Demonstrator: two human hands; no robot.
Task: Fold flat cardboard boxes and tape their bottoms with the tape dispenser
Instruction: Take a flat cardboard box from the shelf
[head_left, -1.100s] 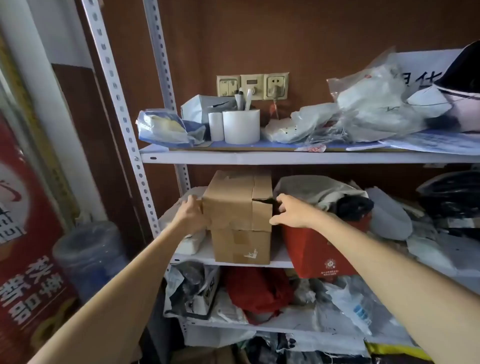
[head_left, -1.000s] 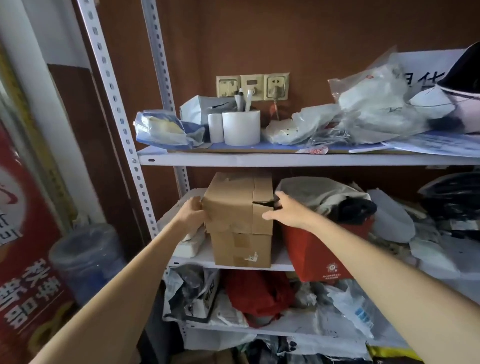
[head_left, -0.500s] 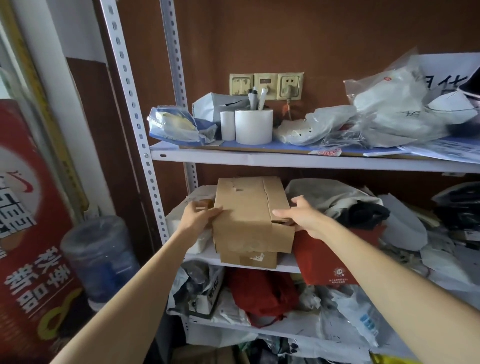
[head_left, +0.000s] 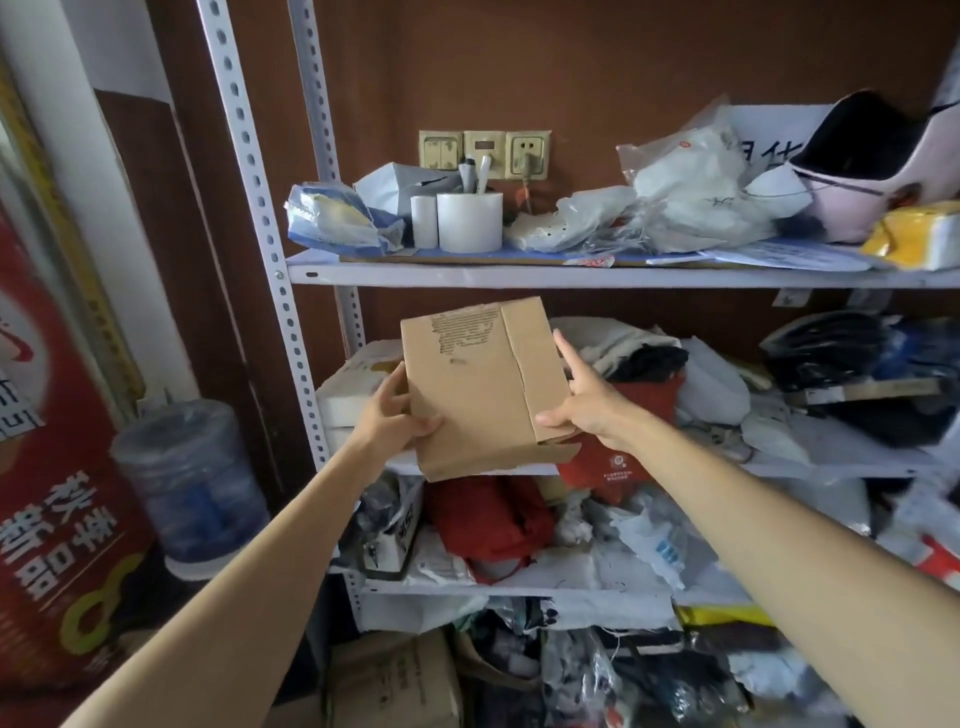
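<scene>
A brown cardboard box is held in the air in front of the middle shelf, tilted with its broad face toward me. A torn patch marks its upper part. My left hand grips its left edge, thumb on the front face. My right hand holds its right edge, thumb under the lower corner and index finger pointing up along the side. No tape dispenser is visible.
The metal shelf unit is crowded with bags, cloth and a red bag. White paper rolls stand on the upper shelf. A water bottle and a red sign stand at left. Another carton sits on the floor.
The box has come off the stack on the middle shelf, out toward me and upward, and tilted. Both hands moved with it.
</scene>
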